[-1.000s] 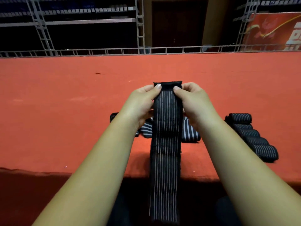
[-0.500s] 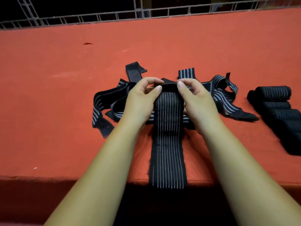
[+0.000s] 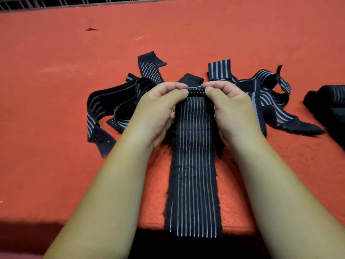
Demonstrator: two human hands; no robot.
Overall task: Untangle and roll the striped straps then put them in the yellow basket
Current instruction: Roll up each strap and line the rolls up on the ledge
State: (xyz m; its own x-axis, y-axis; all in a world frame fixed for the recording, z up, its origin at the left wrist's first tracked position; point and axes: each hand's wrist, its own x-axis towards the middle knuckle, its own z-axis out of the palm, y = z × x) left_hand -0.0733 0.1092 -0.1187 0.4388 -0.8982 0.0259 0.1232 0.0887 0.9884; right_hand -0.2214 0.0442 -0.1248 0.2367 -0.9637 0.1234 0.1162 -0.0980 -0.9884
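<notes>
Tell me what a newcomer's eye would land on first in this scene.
Two bare hands meet at the centre: the left hand and right hand pinch the far end of a long striped strap, which runs toward the viewer and over the near edge of the red surface. Behind them sprawls a tangle of straps, and dark rolled straps sit at the right edge.

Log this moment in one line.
phase: starting roll; striped strap: flat on red table; left hand: pinches its far end; right hand: same; tangled straps: behind hands; rolled straps: far right; yellow basket: unseen
</notes>
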